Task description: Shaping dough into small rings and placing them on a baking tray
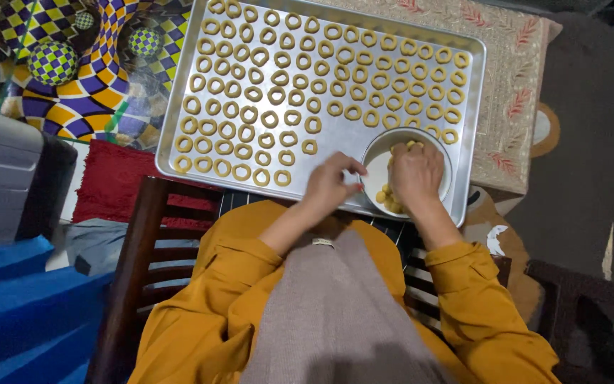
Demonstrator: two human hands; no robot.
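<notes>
Right hand [416, 173] fingers curled in white bowl [373, 171] — dough balls [386, 199], left hand [332, 183] pinching, ring-filled tray [474, 128]

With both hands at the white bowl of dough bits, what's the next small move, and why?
Probably lift one dough piece from the white bowl with the right hand and set it beside the last pale dough ring on the metal tray; that row stops short.
</notes>
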